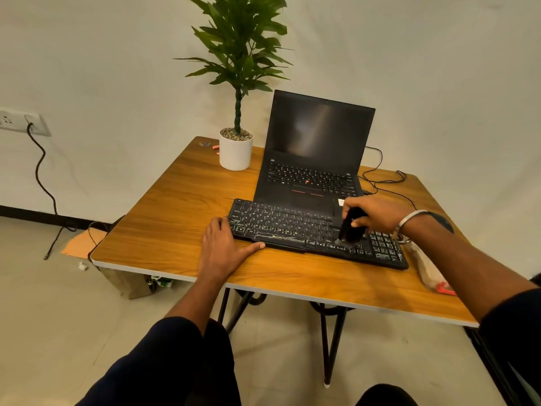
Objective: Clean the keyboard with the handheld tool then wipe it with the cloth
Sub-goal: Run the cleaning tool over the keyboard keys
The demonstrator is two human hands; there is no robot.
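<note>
Brushing the keyboard [316, 232]

Our right hand [377, 213] grips the brush [349, 230]; our left hand [225, 250], grip spread, steadies the keyboard's left end.

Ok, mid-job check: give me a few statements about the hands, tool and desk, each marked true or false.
1. The right hand holds the black handheld tool with its bristles on the keyboard. True.
2. The left hand is lifted off the table. False: it rests on the table at the keyboard's left end.
3. The laptop is closed. False: it stands open, screen dark.
4. A potted plant stands left of the laptop. True.
5. The tool is working the keyboard's left end. False: it is right of the middle, near the number pad.
</note>
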